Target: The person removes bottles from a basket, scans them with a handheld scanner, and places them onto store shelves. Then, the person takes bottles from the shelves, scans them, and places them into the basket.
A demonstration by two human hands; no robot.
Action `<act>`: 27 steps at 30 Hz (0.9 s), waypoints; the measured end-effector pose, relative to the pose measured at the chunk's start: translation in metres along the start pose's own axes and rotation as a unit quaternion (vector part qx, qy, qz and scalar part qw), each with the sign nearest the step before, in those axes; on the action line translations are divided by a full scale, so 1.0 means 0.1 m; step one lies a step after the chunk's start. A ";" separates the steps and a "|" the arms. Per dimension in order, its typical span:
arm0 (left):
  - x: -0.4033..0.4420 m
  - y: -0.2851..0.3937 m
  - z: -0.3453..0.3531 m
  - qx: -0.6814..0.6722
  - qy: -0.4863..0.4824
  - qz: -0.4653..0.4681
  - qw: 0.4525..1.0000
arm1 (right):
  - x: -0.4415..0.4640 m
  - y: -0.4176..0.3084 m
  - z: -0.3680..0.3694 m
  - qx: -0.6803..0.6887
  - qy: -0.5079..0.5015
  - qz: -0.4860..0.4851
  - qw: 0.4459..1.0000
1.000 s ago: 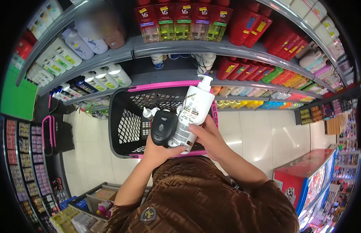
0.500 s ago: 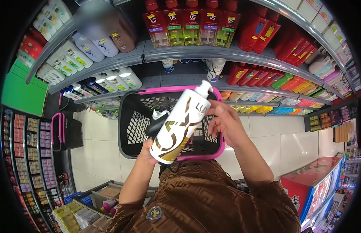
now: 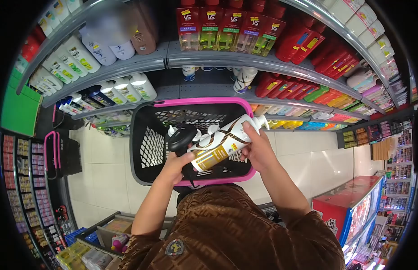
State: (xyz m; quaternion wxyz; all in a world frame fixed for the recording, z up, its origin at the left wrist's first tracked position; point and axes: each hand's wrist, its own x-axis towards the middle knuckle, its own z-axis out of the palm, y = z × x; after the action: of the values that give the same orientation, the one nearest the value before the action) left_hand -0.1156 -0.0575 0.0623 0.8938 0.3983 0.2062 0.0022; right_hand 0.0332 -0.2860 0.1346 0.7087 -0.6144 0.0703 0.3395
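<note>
Above the shopping basket, both hands hold a white Lux pump bottle (image 3: pixel 220 146) with brown and gold swirls. It lies tilted, its pump pointing up to the right. My left hand (image 3: pixel 176 165) grips the base end, thumb on the label. Around the neck end, my right hand (image 3: pixel 259 146) is closed, its thumb along the bottle. A rounded black object (image 3: pixel 182 138) sits just above my left hand; whether the hand holds it I cannot tell. The black basket with a pink rim (image 3: pixel 204 101) stands behind, with white bottle tops (image 3: pixel 212 129) inside, partly hidden.
Shelves (image 3: pixel 209 60) of bottles curve across the back, with red VS bottles (image 3: pixel 218 27) on the upper one. Black baskets (image 3: pixel 65 155) are stacked at left. A red and blue freezer (image 3: pixel 348 204) stands at lower right, and a bin of goods (image 3: pixel 114 229) at lower left.
The bottle has been turned and tipped rightward, showing its gold back label. My right hand has closed around its neck end. The whole view has shifted slightly.
</note>
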 end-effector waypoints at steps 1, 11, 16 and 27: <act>0.02 -0.02 0.03 0.040 0.013 -0.012 0.999 | -0.03 0.00 -0.03 -0.004 0.006 0.002 1.000; 0.08 -0.22 0.17 0.270 -0.079 0.112 0.953 | -0.05 0.15 -0.50 0.014 -0.031 0.107 0.994; 0.00 -0.30 0.35 0.243 -0.014 0.151 0.958 | 0.09 0.15 -0.65 0.029 -0.071 0.006 0.997; -0.61 -0.02 0.04 0.210 0.089 0.111 0.967 | 1.57 -0.24 -0.01 -0.303 0.090 -0.430 0.846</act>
State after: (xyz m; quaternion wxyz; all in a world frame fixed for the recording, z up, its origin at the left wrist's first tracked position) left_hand -0.1701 -0.0717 0.0858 0.7621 0.5958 0.2357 0.0931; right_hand 0.1666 -0.2246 0.0727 0.5529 -0.7951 -0.2439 -0.0509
